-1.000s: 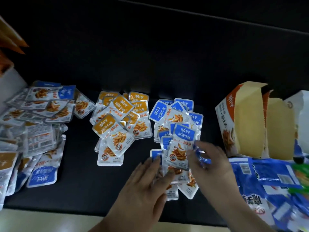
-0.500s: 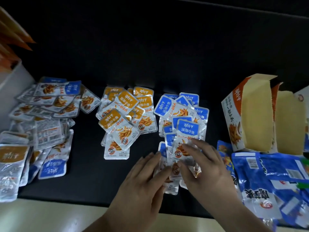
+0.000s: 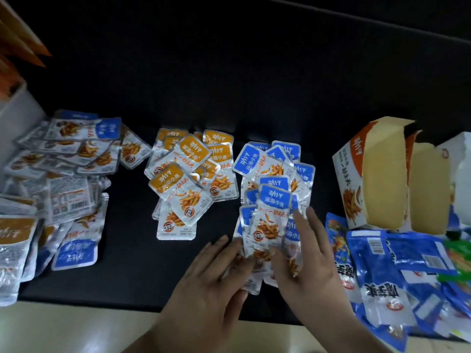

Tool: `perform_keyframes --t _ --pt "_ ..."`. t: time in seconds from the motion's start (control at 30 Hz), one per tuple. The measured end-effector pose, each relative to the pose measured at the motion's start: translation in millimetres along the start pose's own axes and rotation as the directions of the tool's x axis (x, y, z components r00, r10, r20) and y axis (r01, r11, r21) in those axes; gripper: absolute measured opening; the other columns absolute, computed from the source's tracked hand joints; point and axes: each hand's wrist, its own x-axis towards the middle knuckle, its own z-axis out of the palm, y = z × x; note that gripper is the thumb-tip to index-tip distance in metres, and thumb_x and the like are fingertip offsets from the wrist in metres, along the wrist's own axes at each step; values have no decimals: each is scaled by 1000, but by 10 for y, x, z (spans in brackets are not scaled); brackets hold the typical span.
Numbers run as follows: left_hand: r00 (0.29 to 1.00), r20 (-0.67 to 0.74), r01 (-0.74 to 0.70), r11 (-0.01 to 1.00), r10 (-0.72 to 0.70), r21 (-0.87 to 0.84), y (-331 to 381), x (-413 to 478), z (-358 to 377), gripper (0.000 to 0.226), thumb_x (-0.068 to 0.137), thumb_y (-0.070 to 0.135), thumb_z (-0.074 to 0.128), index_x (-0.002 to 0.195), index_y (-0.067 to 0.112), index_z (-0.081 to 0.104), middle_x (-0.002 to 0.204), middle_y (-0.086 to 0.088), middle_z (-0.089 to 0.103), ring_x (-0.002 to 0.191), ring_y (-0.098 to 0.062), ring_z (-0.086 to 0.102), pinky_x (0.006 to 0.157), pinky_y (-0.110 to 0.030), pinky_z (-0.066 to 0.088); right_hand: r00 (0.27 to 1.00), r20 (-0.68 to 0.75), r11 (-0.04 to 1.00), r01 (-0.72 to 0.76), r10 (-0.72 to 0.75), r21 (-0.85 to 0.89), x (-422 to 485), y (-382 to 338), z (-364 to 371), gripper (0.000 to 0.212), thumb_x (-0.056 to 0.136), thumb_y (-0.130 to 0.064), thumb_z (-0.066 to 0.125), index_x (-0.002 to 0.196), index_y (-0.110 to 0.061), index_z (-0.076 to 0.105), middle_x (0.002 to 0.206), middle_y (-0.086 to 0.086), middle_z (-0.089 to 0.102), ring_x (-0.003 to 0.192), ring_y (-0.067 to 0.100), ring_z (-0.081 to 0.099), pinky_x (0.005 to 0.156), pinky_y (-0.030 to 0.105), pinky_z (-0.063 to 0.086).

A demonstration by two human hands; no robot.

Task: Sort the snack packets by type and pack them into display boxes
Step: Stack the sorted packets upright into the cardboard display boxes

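On the black tabletop [image 3: 229, 98], a mixed heap of silver foil packets [image 3: 63, 174] is left unsorted at the left. No packet is seen in the open orange-and-white cardboard display box [image 3: 369, 174]. An orange-topped packet pile [image 3: 191, 174] and a blue-topped packet pile [image 3: 274, 179] are formed. The latter is pressed by the left hand [image 3: 211, 289] and right hand [image 3: 311, 263], fingers straight, slightly apart.

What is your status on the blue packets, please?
Left hand and right hand open, flat on blue packet pile. Orange packet pile apart. Display box stands open.
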Motion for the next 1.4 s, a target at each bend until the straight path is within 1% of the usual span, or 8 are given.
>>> perform_keyframes --t 0.13,0.23,0.6,0.8,0.93,1.07,1.27,1.4 --pt "999 39 21 1000 -22 7 5 27 -12 52 98 41 55 149 31 54 164 1 39 154 -22 32 114 -52 45 996 8 996 -87 87 -32 -50 106 -117 80 92 -63 53 160 -31 28 169 -6 21 153 -5 6 109 34 35" --pt "997 61 42 999 -42 -6 10 35 -48 52 100 40 53 151 31 52 166 5 35 156 -17 27 119 -49 40 987 8 981 -156 158 -112 -74 107 -221 81 89 -62 55 159 -29 33 164 -4 34 151 11 28 108 37 39" --pt "966 -94 227 962 -243 -149 -126 -225 -670 42 98 35 59 138 26 66 155 12 48 136 -7 54 104 -27 52 956 83 959 283 -280 -21 128 -594 170 47 95 -46 52 133 -23 67 145 -6 56 136 20 55 101 45 55" --pt "896 -218 404 914 -386 41 -581 -671 -1043 48 92 35 57 138 24 65 159 1 46 137 -22 54 103 -35 49 871 285 895 439 -401 -83 240 -1132 749 50 96 -52 50 137 -26 64 160 -8 42 154 18 32 105 50 52" --pt "860 -223 507 810 -458 294 -882 -960 -1131 55 86 40 55 136 21 67 163 -12 39 150 -40 37 110 -60 44 796 394 762 581 -459 -285 423 -1228 980 61 99 -56 39 135 -16 67 165 7 36 158 27 22 119 57 36" --pt "831 -155 548 744 -534 383 -1027 -1052 -1085 64 93 50 47 149 20 56 166 -16 33 154 -42 26 117 -65 34 829 419 770 526 -370 -361 476 -1258 1139 69 99 -62 35 135 -13 67 161 11 42 151 31 34 119 56 36" --pt "856 -158 512 763 -492 395 -1053 -1020 -1089 61 89 50 52 142 22 62 161 -11 44 147 -42 39 114 -65 37 868 400 811 448 -293 -377 400 -1559 1195 72 95 -67 37 144 -19 59 161 10 39 148 34 36 107 54 48" --pt "898 -211 439 807 -386 395 -1168 -957 -1284 56 90 50 57 137 20 65 160 -11 45 146 -41 42 116 -64 34 781 574 865 444 -246 -233 355 -1754 1275 81 88 -79 13 159 -42 30 171 -17 10 159 9 -4 123 32 17"
